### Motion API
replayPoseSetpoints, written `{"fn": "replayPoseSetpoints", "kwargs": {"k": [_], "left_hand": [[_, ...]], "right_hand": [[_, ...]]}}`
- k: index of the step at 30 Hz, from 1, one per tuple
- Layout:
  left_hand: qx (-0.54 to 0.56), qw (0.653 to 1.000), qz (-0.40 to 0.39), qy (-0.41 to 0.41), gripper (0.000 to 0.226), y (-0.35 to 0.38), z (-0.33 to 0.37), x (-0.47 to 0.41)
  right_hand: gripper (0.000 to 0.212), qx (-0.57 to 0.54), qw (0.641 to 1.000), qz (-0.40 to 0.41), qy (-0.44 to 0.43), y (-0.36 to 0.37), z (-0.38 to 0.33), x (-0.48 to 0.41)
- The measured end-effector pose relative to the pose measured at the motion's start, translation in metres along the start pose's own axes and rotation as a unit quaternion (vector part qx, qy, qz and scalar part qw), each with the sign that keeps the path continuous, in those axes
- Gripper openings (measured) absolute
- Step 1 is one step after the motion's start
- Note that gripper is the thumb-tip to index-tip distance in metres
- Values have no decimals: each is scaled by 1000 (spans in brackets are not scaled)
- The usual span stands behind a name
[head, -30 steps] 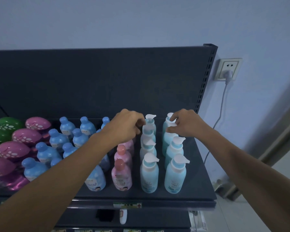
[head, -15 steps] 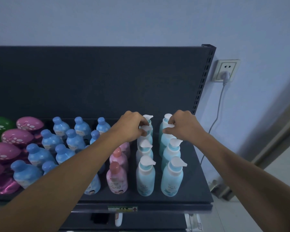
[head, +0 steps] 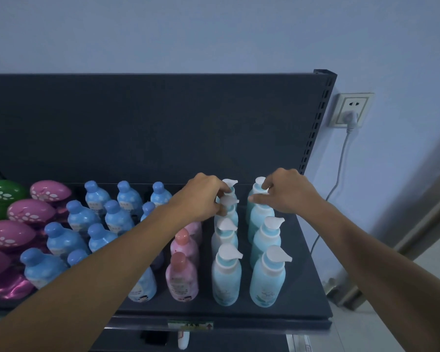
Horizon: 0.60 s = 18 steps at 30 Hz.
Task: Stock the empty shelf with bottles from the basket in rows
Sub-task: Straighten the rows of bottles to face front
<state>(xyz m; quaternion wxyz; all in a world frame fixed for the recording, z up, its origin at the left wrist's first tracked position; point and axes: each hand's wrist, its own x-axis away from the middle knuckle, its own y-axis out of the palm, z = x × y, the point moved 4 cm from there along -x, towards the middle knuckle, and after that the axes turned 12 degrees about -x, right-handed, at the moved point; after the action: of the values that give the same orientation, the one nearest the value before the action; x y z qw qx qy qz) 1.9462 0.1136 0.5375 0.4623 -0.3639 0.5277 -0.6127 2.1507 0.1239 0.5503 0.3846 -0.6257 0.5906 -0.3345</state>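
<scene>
Left hand (head: 203, 196), right hand (head: 287, 191) still gripping bottles (head: 255, 196)

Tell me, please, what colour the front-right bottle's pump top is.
White pump top; head view.

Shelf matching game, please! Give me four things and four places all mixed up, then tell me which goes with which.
Things:
1. green spotted container
2. pink bottles
3. wall socket
4. right hand

Places:
A. on the wall, right of the shelf
B. at the back of the rightmost row of pump bottles
C. far left of the shelf
D. between the blue bottles and the pump bottles

Pairs: 1-C, 2-D, 3-A, 4-B.
</scene>
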Motion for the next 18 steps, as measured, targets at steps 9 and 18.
{"fn": "replayPoseSetpoints", "kwargs": {"k": [9,18], "left_hand": [[19,999,37,-28,43,-16,-18,-33],[25,999,37,-17,28,-2,-12,-51]], "right_hand": [[43,-47,998,42,-4,-9,-2,-32],[29,-64,998,8,21,11,7,-46]]}}
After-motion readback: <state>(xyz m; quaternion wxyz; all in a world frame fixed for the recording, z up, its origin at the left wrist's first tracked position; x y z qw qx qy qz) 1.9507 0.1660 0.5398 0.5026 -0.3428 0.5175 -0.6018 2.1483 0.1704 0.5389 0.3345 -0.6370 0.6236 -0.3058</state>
